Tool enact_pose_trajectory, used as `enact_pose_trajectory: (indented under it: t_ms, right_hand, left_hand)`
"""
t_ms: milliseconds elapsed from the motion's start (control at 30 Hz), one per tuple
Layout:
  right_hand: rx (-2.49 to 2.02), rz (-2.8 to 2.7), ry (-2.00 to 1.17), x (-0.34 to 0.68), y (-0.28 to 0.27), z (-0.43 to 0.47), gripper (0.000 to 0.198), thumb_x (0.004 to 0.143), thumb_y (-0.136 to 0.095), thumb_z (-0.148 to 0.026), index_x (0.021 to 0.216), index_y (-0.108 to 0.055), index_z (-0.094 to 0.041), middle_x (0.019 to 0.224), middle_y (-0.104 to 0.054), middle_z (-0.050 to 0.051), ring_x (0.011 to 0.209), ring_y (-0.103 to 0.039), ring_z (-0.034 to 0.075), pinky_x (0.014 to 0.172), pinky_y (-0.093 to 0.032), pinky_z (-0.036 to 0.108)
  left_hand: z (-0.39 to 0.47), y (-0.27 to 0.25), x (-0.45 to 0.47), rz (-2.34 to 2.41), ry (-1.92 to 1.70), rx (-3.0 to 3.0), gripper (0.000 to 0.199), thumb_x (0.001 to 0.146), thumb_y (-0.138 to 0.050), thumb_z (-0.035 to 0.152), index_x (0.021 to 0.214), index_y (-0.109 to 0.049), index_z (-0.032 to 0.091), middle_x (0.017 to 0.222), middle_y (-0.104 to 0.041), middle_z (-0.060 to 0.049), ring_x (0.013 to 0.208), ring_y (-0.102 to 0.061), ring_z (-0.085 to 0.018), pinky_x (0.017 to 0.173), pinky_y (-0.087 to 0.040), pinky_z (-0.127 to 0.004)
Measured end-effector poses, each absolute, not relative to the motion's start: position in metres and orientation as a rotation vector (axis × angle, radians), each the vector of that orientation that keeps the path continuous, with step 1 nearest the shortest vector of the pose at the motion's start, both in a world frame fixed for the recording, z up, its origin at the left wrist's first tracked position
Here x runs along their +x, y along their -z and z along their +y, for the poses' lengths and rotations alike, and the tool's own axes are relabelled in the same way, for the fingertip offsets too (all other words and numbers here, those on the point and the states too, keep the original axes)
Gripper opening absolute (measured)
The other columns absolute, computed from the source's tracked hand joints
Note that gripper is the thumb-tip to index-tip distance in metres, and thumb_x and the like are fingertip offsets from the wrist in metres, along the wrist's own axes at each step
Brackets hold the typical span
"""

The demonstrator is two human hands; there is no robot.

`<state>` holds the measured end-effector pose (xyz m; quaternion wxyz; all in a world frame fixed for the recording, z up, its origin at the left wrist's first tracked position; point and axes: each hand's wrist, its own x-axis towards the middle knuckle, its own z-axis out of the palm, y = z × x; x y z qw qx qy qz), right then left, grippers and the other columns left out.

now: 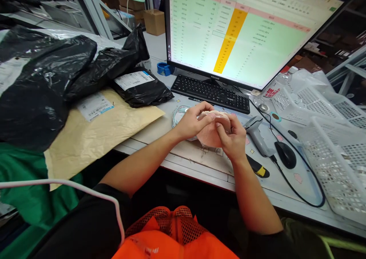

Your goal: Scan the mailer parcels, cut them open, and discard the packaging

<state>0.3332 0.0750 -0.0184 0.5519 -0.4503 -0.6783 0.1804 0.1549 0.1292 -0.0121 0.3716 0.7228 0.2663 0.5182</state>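
As the pink rounded pad (pixel 210 135) sits between them above the desk (pixel 156 135), the left hand (pixel 192 122) pinches its upper-left rim while the right hand (pixel 234 140) grips its right side, neither nearer.

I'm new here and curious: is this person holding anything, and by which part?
Yes, a pinkish item, though exactly what is unclear. The left hand holds its upper left edge; the right hand, its right side.
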Motion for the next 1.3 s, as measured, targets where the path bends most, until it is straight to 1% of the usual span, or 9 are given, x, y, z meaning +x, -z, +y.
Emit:
enact_pose_trajectory:
  t_ms: [100,267,467,767,1067,1133,1200,1267,1300]
  right_hand:
    - [-1.045,-1.568,-0.434,0.333,0.018,0.074,0.020,0.097,-0.069,-0.035,0.115,-0.072,-0.027,0.112,-0.073,0.003,0.103,-0.068,0.022,0.100,-0.053,0.038]
    - [-0.995,-1.569,-0.399,0.334,0.017,0.073,0.020,0.097,-0.071,-0.039,0.113,-0.071,-0.026,0.114,-0.071,0.004,0.108,-0.066,0.023,0.103,-0.053,0.039]
    - [-0.978,-1.525,-0.443,0.334,0.014,0.071,0.038,0.097,-0.068,-0.061,0.107,-0.073,-0.025,0.101,-0.072,0.004,0.096,-0.067,0.022,0.097,-0.055,0.039]
    - [-1.046,-1.477,-0.378,0.329,0.011,0.069,0.024,0.098,-0.070,-0.048,0.101,-0.075,-0.024,0.098,-0.075,0.002,0.093,-0.070,0.019,0.091,-0.058,0.035]
    - [-0.958,-1.526,-0.322,0.330,0.016,0.074,0.021,0.098,-0.072,-0.042,0.107,-0.075,-0.024,0.102,-0.077,0.001,0.094,-0.073,0.018,0.090,-0.060,0.034]
    - [-0.950,-1.533,-0.323,0.331,0.017,0.074,0.021,0.098,-0.071,-0.042,0.107,-0.074,-0.024,0.103,-0.077,0.002,0.096,-0.074,0.018,0.092,-0.061,0.035]
    - [-0.976,-1.525,-0.324,0.332,0.017,0.075,0.023,0.099,-0.070,-0.045,0.108,-0.074,-0.024,0.105,-0.077,0.002,0.100,-0.074,0.020,0.097,-0.060,0.038]
    - [-1.016,-1.508,-0.319,0.334,0.017,0.076,0.031,0.098,-0.070,-0.049,0.117,-0.072,-0.024,0.116,-0.075,0.005,0.112,-0.072,0.024,0.107,-0.057,0.043]
    - [-1.031,-1.509,-0.313,0.335,0.016,0.077,0.038,0.097,-0.071,-0.051,0.125,-0.070,-0.025,0.124,-0.073,0.006,0.121,-0.069,0.026,0.112,-0.054,0.046]
  left_hand:
    - [0.127,0.014,0.153,0.674,-1.366,1.908,0.024,0.100,-0.061,0.043,0.105,-0.064,0.020,0.097,-0.068,-0.001,0.091,-0.064,-0.017,0.086,-0.051,-0.028]
    - [0.122,0.016,0.155,0.700,-1.468,1.991,0.024,0.102,-0.060,0.044,0.106,-0.064,0.021,0.097,-0.071,-0.002,0.089,-0.067,-0.018,0.083,-0.053,-0.029]
    - [0.117,0.017,0.158,0.543,-1.571,2.020,0.015,0.103,-0.061,0.035,0.111,-0.062,0.022,0.107,-0.074,-0.005,0.102,-0.071,-0.020,0.094,-0.056,-0.034]
    - [0.114,0.015,0.160,0.514,-1.465,1.894,0.026,0.103,-0.062,0.047,0.109,-0.057,0.023,0.114,-0.071,-0.008,0.111,-0.069,-0.022,0.103,-0.053,-0.038]
    - [0.121,0.019,0.162,0.385,-1.514,1.959,0.026,0.104,-0.061,0.046,0.110,-0.053,0.023,0.114,-0.068,-0.007,0.110,-0.067,-0.021,0.099,-0.053,-0.037]
    - [0.121,0.019,0.162,0.398,-1.514,2.011,0.027,0.106,-0.058,0.049,0.110,-0.053,0.023,0.115,-0.068,-0.008,0.110,-0.067,-0.021,0.099,-0.053,-0.038]
    - [0.121,0.017,0.161,0.505,-1.582,2.065,0.036,0.104,-0.056,0.059,0.109,-0.054,0.023,0.120,-0.067,-0.010,0.115,-0.065,-0.023,0.101,-0.052,-0.040]
    - [0.124,0.015,0.158,0.744,-1.767,2.026,0.050,0.100,-0.054,0.072,0.105,-0.057,0.023,0.122,-0.067,-0.011,0.118,-0.063,-0.025,0.102,-0.051,-0.041]
    - [0.126,0.014,0.155,0.882,-1.851,1.956,0.055,0.098,-0.051,0.077,0.101,-0.059,0.023,0.116,-0.067,-0.011,0.115,-0.063,-0.026,0.100,-0.051,-0.041]
